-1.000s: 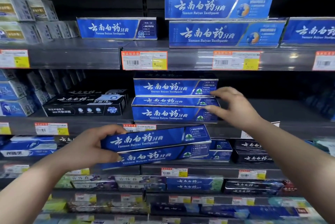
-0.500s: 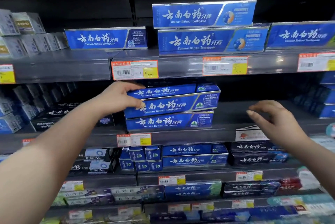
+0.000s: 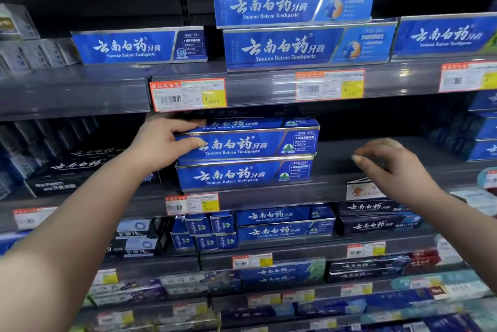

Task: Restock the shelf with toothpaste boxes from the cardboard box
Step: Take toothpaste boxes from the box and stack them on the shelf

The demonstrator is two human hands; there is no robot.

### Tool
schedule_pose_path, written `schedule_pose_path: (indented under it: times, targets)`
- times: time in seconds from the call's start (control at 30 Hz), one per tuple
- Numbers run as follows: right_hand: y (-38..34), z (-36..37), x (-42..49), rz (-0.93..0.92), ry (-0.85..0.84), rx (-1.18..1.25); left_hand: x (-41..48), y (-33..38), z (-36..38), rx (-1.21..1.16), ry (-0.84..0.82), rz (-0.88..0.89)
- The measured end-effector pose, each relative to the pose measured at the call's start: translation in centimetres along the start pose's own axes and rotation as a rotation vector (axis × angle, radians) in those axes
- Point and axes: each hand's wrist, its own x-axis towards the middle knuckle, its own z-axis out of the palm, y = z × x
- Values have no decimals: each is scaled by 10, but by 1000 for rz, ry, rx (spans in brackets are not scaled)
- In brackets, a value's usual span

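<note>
The left hand [image 3: 166, 143] reaches up to the middle shelf [image 3: 269, 197] and has its grip closed on the left end of a blue toothpaste box [image 3: 250, 144]. The thumb lies across the front face and the fingers curl over the top edge. That box sits on a second blue box [image 3: 242, 175] that lies flat on the shelf, the two faces lined up one above the other. A thin blue strip with the same lettering shows just above the held box. I cannot tell whether that is its top face or another box behind.

The right hand [image 3: 390, 165] hovers well to the right of the stack. Its grip is slack, the fingers loosely bent and holding nothing, above a bare stretch of the same shelf.

From here the job looks partly done. This facing has boxes on it, and the one in hand seems all but seated, needing only to be squared up and let go. The dark space to the right of the stack looks unfilled, so I would guess more boxes belong there. The cardboard box is out of sight, so how much stock is left I cannot say. The upper shelf boxes [image 3: 293, 3] and the black boxes [image 3: 80, 165] to the left sit untouched.
</note>
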Motion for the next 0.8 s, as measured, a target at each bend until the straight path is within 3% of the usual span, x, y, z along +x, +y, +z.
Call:
schedule_pose_path:
  times: [0.17, 0.3, 0.4, 0.53, 0.8]
  targets:
    - [-11, 14, 7, 31, -86, -8, -9, -4, 14, -8, 146, 0]
    - [-28, 28, 15, 45, -218, 42, -23, -13, 28, -405, 9, -201]
    - [-40, 37, 19, -9, -312, 115, -30, -16, 37, -424, 51, -194]
    - [-49, 45, 22, -6, -298, 140, -36, -15, 40, -442, 140, -183]
    - [-52, 52, 24, 4, -297, 122, -40, -15, 37, -518, 120, -150]
